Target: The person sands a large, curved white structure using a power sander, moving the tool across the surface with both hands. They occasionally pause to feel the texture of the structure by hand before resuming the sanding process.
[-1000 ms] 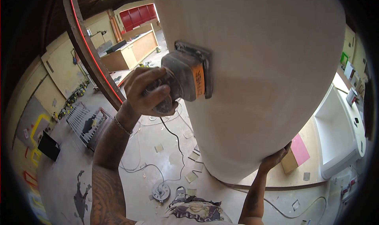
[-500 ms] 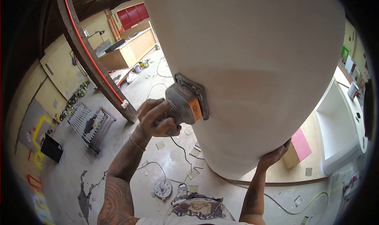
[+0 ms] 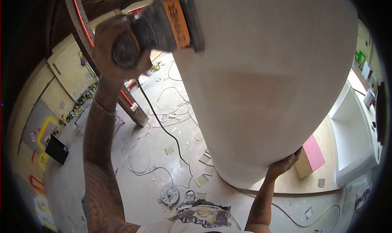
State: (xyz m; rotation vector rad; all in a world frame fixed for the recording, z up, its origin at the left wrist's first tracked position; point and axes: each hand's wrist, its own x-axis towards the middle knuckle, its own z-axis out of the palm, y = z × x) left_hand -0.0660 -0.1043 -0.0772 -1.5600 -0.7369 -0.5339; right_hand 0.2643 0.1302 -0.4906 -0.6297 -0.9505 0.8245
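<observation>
My left hand is wrapped round the rear of a dark electric sander with an orange band. The sander's flat pad stands against the upper left side of a large pale, rounded column-like piece, though blur hides how firmly it touches. From the tool a black cord hangs to the floor. My right hand lies along the lower right side of the pale piece, fingers stretched over its surface and their tips partly hidden. A faint brownish patch shows on the middle of the piece.
A cable reel sits on the floor near my feet, with loose cables and several small sanding sheets around. A dark post with a red pipe rises at left. A pink-sided block and a white curved unit stand at right.
My left hand has carried the sander up and towards me along the left side of the pale piece. My right hand stays at the same spot.
</observation>
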